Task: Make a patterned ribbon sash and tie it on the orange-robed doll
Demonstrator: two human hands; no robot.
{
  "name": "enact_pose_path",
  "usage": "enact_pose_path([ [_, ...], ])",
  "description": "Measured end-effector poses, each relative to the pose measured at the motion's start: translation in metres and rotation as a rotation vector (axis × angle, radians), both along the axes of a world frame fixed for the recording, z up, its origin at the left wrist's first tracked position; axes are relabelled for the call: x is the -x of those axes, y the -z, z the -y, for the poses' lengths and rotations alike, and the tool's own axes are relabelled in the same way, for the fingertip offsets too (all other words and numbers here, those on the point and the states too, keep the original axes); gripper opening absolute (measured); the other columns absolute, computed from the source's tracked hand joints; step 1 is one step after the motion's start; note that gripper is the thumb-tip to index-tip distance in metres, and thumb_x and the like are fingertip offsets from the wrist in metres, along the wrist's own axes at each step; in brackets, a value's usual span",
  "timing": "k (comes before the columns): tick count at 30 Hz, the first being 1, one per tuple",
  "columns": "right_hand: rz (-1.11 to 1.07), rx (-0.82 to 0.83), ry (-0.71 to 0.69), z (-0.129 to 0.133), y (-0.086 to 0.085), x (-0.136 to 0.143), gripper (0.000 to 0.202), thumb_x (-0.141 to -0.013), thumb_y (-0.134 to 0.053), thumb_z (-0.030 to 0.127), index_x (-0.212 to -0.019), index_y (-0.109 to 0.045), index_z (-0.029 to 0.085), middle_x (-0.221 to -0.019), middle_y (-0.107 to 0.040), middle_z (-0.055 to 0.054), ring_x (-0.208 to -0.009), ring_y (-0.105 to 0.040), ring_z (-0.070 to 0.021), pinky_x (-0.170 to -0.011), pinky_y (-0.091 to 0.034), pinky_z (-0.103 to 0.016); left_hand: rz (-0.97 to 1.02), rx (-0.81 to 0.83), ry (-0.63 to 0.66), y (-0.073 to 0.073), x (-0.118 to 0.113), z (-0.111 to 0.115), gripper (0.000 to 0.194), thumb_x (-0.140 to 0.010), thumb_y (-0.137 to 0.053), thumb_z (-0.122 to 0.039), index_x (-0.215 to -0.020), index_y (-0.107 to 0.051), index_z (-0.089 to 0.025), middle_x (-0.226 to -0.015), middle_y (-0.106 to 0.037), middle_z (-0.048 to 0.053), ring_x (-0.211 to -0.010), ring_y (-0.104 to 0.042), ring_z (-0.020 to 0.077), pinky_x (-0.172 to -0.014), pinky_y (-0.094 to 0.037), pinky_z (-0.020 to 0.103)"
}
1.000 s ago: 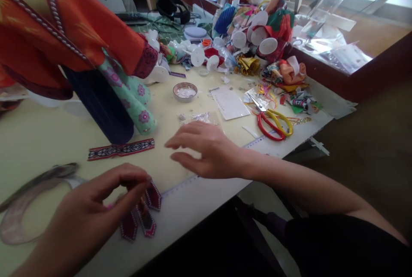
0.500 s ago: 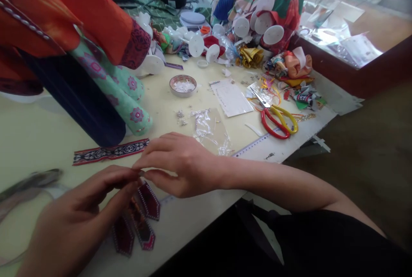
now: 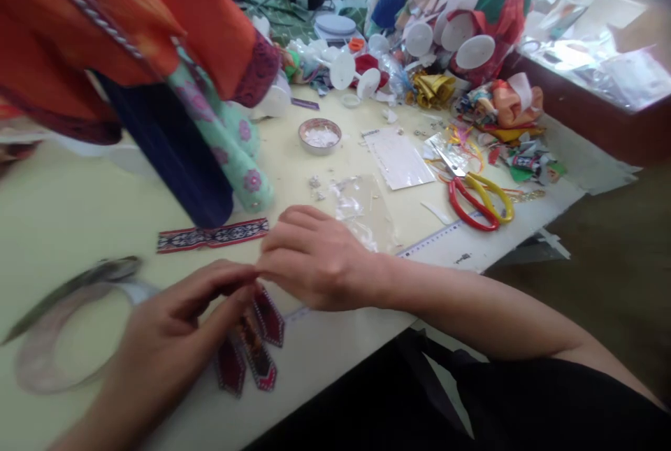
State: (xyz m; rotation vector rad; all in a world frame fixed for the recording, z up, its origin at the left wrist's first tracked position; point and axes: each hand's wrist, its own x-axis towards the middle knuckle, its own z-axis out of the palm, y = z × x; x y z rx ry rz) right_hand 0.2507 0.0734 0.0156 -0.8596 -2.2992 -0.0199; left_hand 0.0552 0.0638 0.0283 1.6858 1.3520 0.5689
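Pointed red tabs hang over table, near front edge — tops pinched in left hand. Right hand curled, fingertips meeting left's; can't tell if gripping anything. Patterned ribbon just beyond — scissors off right.

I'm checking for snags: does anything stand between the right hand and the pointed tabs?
Only the left hand, pinching the pointed tabs at their top; the right hand appears to meet it there. Nothing else visible intervenes.

Three pointed tabs, mostly maroon, pale dotted edges, fanned below left grip
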Motion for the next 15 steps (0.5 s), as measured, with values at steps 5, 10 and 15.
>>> enact_pose_path([
  [5,0.082,-0.088,0.018,0.001,0.001,0.003,0.02,-0.092,-0.04,0.014,-0.083,-0.058,0.015,-0.082,-0.06,-0.005,-0.079,-0.046,-0.017,-0.082,-0.041,-0.034,0.075,-0.159,0.132,0.001,0.004,-0.008,0.013,-0.079,-0.06,-0.031,-0.086,-0.067,-0.022,-0.079,-0.071,-0.001,-0.062,-0.067,0.0146,-0.058,-0.055,0.023],
  [10,0.114,-0.054,0.024,0.004,-0.001,0.008,0.017,-0.09,-0.04,0.011,-0.083,-0.055,0.015,-0.08,-0.058,-0.007,-0.078,-0.046,-0.0185,-0.079,-0.042,-0.036,0.123,-0.198,0.116,0.005,0.006,-0.009,0.014,-0.081,-0.059,-0.027,-0.089,-0.069,-0.02,-0.083,-0.07,0.002,-0.075,-0.065,0.0155,-0.069,-0.054,0.026],
  [15,-0.047,0.103,0.012,0.01,-0.006,0.016,0.016,-0.087,-0.041,0.009,-0.078,-0.052,0.017,-0.078,-0.057,-0.006,-0.076,-0.047,-0.0177,-0.075,-0.043,-0.036,0.24,-0.171,-0.048,-0.002,0.008,-0.006,0.024,-0.082,-0.059,-0.027,-0.103,-0.064,-0.017,-0.074,-0.067,0.001,-0.067,-0.064,0.013,-0.065,-0.053,0.024],
])
